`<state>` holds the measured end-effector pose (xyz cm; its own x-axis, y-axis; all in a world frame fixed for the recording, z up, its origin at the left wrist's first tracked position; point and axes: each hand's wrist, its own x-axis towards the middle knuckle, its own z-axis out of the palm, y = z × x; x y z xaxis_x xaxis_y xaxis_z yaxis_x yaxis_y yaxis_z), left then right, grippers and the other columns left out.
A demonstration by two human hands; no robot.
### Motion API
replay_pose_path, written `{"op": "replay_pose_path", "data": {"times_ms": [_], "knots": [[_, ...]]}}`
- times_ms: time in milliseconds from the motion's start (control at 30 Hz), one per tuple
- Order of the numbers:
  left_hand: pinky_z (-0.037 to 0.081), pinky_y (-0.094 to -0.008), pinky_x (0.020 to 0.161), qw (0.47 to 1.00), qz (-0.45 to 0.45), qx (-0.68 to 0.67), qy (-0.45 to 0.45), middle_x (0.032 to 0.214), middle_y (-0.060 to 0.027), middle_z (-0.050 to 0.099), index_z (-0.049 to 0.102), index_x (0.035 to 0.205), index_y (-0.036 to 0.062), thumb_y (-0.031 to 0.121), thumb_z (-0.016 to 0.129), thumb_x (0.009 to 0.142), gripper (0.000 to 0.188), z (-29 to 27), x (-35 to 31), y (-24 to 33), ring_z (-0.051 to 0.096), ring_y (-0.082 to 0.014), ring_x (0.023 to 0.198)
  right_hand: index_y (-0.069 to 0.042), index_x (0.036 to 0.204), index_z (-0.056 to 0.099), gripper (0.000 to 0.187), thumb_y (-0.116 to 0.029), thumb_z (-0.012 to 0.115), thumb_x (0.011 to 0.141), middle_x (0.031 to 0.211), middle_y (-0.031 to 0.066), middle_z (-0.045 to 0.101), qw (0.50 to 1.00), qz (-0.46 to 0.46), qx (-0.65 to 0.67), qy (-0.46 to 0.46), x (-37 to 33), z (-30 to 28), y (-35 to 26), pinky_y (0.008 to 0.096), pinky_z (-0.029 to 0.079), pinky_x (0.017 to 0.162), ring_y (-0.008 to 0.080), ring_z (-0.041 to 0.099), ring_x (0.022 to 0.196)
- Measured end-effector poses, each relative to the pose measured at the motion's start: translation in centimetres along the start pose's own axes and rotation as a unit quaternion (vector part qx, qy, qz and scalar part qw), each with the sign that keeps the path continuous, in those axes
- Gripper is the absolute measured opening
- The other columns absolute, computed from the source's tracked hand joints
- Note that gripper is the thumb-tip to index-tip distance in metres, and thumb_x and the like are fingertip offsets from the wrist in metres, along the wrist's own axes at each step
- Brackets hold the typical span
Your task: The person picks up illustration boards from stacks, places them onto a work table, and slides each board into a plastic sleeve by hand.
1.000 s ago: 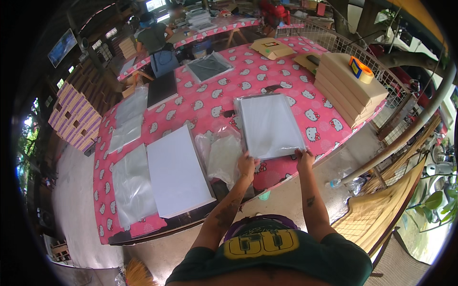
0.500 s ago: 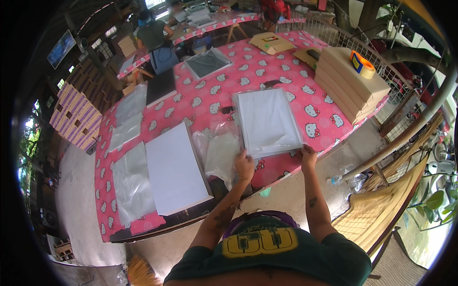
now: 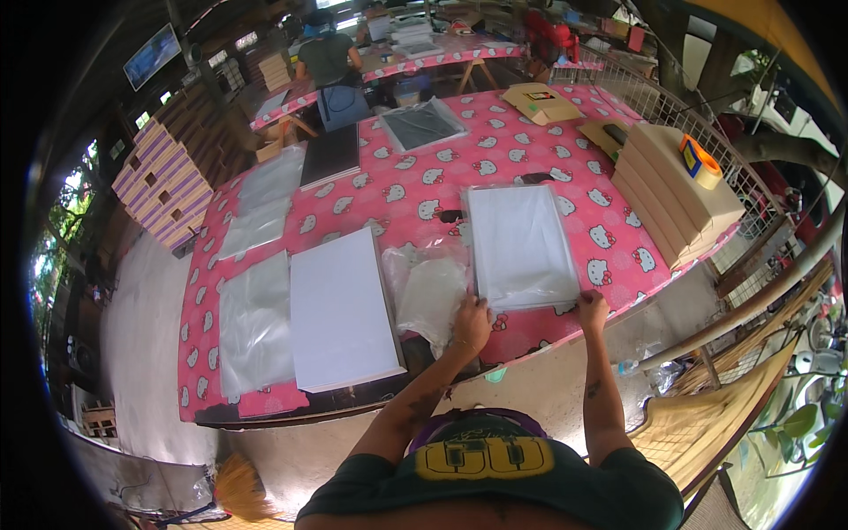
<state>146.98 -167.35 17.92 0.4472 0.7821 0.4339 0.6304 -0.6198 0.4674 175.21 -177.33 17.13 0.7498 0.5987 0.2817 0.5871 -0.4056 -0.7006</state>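
A clear plastic sleeve with white sheets in it (image 3: 523,252) lies on the table in front of me, right of the middle. My left hand (image 3: 473,321) has its fingers closed at the sleeve's near left corner. At the near right corner, my right hand (image 3: 593,312) pinches the plastic edge. Just left of the sleeve sits a crumpled clear plastic bag (image 3: 430,291), close to my left hand. Further left comes a thick stack of white sheets (image 3: 344,309), and beside it lie flat clear plastic sleeves (image 3: 254,329).
A pink patterned cloth (image 3: 353,208) covers the table. Brown cardboard boxes (image 3: 667,194) are stacked at the right, topped by a tape roll (image 3: 700,162). Farther back lie a black panel (image 3: 331,156), a sleeved dark sheet (image 3: 422,124) and a flat carton (image 3: 541,103). A person (image 3: 331,71) stands beyond.
My view has shifted, so the table and its things appear farther right. Both hands stay at the near corners of the sleeve.
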Motion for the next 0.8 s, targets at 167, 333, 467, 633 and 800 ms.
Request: {"op": "replay_pose_path", "data": {"times_ms": [167, 333, 467, 633, 800], "knots": [[0.048, -0.0407, 0.080, 1.000, 0.023, 0.006, 0.008, 0.096, -0.0152, 0.056, 0.064, 0.097, 0.0011, 0.011, 0.064, 0.079, 0.022, 0.0, 0.0, -0.3, 0.055, -0.0338, 0.093, -0.001, 0.084, 0.062, 0.016, -0.010, 0.068, 0.073, 0.083, 0.0167, 0.065, 0.996, 0.000, -0.072, 0.051, -0.7, 0.5, -0.7, 0.0431, 0.050, 0.069, 0.0352, 0.063, 0.077], [0.049, -0.0400, 0.078, 0.999, 0.036, 0.025, 0.011, 0.097, -0.0149, 0.058, 0.063, 0.100, 0.0017, 0.013, 0.064, 0.079, 0.023, -0.9, 0.0, 0.0, 0.056, -0.0328, 0.093, -0.002, 0.084, 0.058, 0.013, -0.007, 0.065, 0.075, 0.086, 0.0196, 0.056, 0.991, -0.056, -0.067, 0.106, -1.0, 1.0, 0.0, 0.0477, 0.047, 0.073, 0.0387, 0.057, 0.082], [0.048, -0.0408, 0.079, 0.999, -0.015, -0.030, -0.043, 0.099, -0.0152, 0.061, 0.062, 0.103, 0.0036, 0.013, 0.064, 0.079, 0.026, -3.1, 1.0, 0.9, 0.057, -0.0334, 0.092, -0.001, 0.088, 0.059, 0.017, -0.005, 0.065, 0.073, 0.088, 0.0189, 0.056, 0.992, -0.074, -0.049, 0.086, -0.6, -0.3, 2.6, 0.0472, 0.047, 0.073, 0.0381, 0.056, 0.082], [0.044, -0.0440, 0.086, 0.998, 0.012, -0.041, 0.055, 0.108, -0.0156, 0.058, 0.059, 0.112, 0.0064, 0.015, 0.064, 0.077, 0.037, -10.6, -1.6, 2.0, 0.053, -0.0354, 0.101, -0.001, 0.095, 0.060, 0.020, -0.007, 0.068, 0.078, 0.089, 0.0130, 0.059, 0.994, -0.064, 0.082, 0.046, -3.5, -1.4, -3.2, 0.0350, 0.049, 0.066, 0.0232, 0.060, 0.071], [0.038, -0.0469, 0.095, 0.992, -0.008, 0.125, 0.021, 0.121, -0.0144, 0.051, 0.054, 0.124, 0.0084, 0.019, 0.069, 0.075, 0.052, -14.9, -4.4, 1.7, 0.046, -0.0331, 0.114, -0.003, 0.104, 0.060, 0.024, -0.010, 0.067, 0.082, 0.086, 0.0093, 0.065, 0.939, -0.094, 0.276, -0.183, -9.3, 2.7, -10.7, 0.0299, 0.052, 0.064, 0.0186, 0.064, 0.074]]}}
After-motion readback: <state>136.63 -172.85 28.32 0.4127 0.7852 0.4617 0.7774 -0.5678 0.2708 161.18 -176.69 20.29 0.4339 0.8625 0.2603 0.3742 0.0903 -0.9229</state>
